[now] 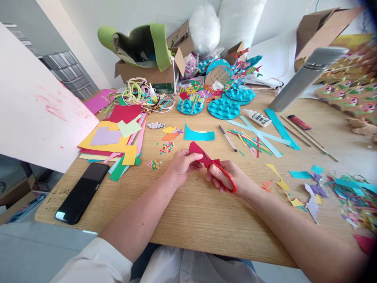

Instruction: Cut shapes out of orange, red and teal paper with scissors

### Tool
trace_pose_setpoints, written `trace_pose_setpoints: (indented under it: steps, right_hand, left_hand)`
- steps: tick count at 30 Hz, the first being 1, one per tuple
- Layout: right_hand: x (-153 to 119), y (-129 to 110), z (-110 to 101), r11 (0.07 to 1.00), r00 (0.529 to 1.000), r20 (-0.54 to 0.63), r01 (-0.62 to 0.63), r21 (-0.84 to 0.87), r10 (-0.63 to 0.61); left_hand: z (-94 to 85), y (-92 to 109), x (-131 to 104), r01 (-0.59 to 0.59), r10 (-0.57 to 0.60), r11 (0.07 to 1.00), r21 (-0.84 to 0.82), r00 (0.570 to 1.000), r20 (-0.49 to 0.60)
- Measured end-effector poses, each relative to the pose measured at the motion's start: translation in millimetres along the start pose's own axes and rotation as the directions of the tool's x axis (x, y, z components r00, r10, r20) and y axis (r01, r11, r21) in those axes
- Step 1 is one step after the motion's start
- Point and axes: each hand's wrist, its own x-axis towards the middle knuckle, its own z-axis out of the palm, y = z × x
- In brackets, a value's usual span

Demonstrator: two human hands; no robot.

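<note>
My left hand (183, 164) pinches a piece of red paper (194, 148) between thumb and fingers, above the wooden table (176, 212). In my right hand (225, 173) is a pair of scissors (230, 182) with red handles, its blades at the red paper. Part of the paper hangs on the near side of the blades, close to my right fingers. Just beyond my hands lie a blue paper piece (200, 135) with a curved edge, fish-shaped orange paper (170, 136) and small piles of coloured paper bits (167, 147).
Stacked coloured paper (85, 138) and a black phone (82, 192) lie at left. A pen (227, 138), glue bottle (257, 117), paper strips (259, 135) and grey flask (303, 80) sit to the right. Paper scraps (312, 200) cover the right front; blue crafts (224, 108) stand behind.
</note>
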Motion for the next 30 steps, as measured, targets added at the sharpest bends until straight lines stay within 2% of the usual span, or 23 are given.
trace_pose_setpoints:
  steps: [9, 14, 30]
  right_hand:
    - [-3.8, -12.1, 3.9, 0.998, 0.998, -0.029, -0.061, -0.014, 0.061]
    - [-4.2, -11.3, 3.7, 0.996, 0.996, -0.020, -0.091, -0.005, 0.091]
    - [-3.7, -14.3, 3.8, 0.998, 0.998, -0.028, -0.055, -0.023, 0.054]
  left_hand:
    - [0.0, 1.0, -0.6, -0.008, 0.008, 1.000, 0.004, 1.000, 0.008]
    - [0.2, 1.1, -1.6, -0.013, 0.013, 1.000, 0.008, 1.000, 0.019]
    - [-0.2, 0.8, -0.5, -0.004, 0.004, 1.000, 0.005, 1.000, 0.024]
